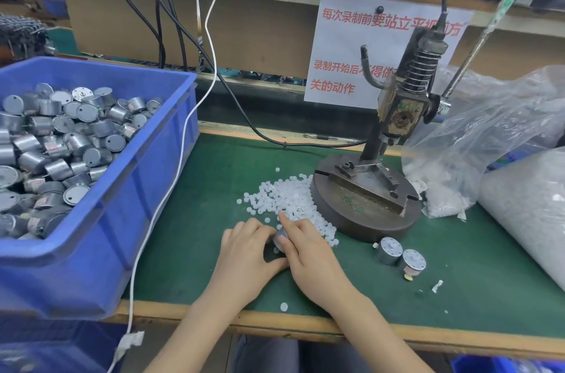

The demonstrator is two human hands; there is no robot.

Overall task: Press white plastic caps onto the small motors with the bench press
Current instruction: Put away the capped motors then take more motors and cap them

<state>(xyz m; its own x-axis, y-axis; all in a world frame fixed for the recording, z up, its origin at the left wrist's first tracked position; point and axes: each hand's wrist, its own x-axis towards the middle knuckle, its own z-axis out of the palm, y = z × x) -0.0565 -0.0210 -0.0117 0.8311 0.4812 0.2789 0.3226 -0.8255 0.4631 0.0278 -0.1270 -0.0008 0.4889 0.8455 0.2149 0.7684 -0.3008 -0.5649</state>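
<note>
One small motor [279, 237] sits between both hands near the desk's [214, 177] front edge, just short of the loose heap of white caps [293, 201]. The left hand [247, 253] has its grip closed around the motor's body; the right hand [305, 245] covers its top with the forefinger stretched into the heap, and whether that grip pinches a cap I cannot tell. The motor is a stiff metal can, probably weighty for its size and smooth, so it is best held by the round side wall, leaving the shaft end free. The caps look feather-light, slick and quick to scatter; a fingertip pinch on the rim suits them. Two more motors [400, 256] lie toward the front right, beside the bench press [367, 198], whose fixture stands empty. The blue bin [146, 177] at the left edge holds many more.
</note>
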